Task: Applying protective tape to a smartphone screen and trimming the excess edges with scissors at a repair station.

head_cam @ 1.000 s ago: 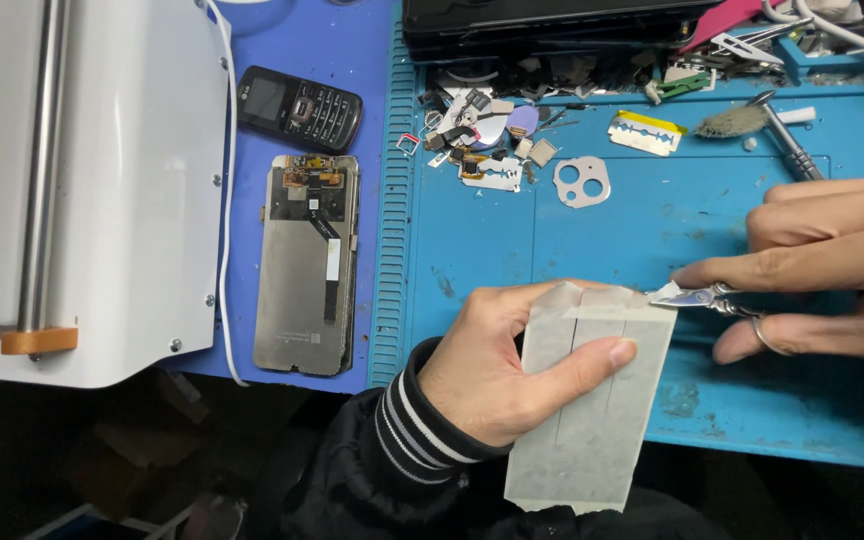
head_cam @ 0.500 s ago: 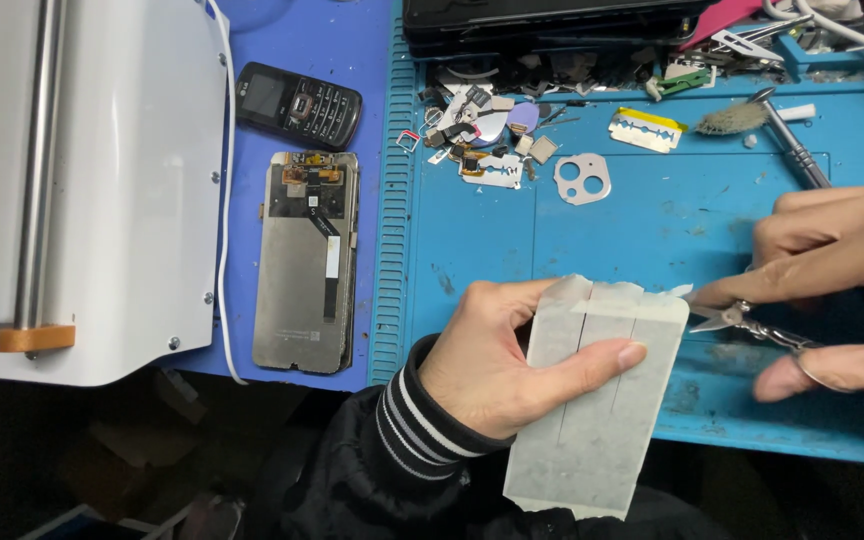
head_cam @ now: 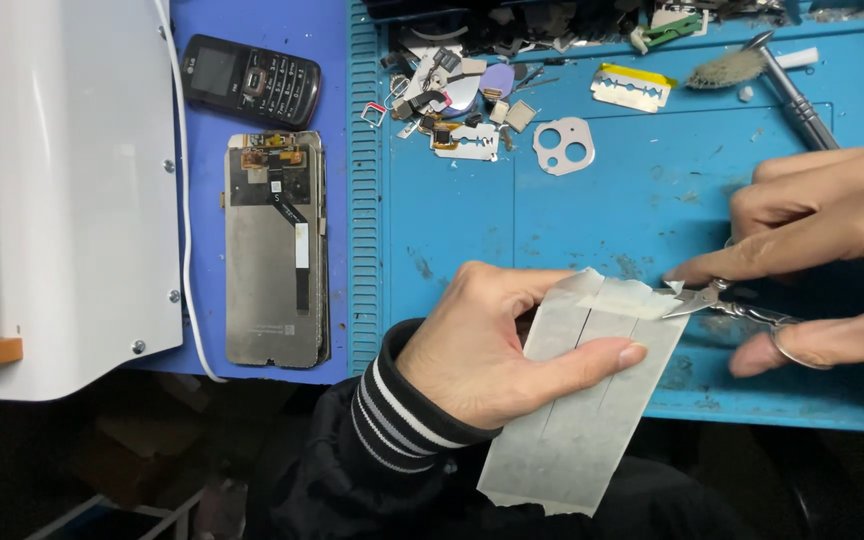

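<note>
My left hand [head_cam: 497, 345] grips a pale grey rectangular sheet [head_cam: 582, 420] with lengthwise score lines, thumb laid across its face, held tilted over the front edge of the blue work mat [head_cam: 592, 230]. My right hand [head_cam: 832, 250] holds small metal scissors [head_cam: 727, 305], fingers through the loops. The scissor tips touch the sheet's upper right corner, where the sheet's edge curls up.
A bare phone screen panel [head_cam: 274, 250] lies face down left of the mat, with a small black keypad phone [head_cam: 250, 78] above it. A white machine [head_cam: 52, 190] fills the left. Small parts, a camera-lens frame [head_cam: 564, 146], razor blade [head_cam: 632, 88], brush [head_cam: 727, 68] and metal tool [head_cam: 797, 95] lie along the mat's back.
My right hand drew the scissors a little to the right along the sheet's top corner, then brought the tips back against it. My left hand kept holding the sheet almost still.
</note>
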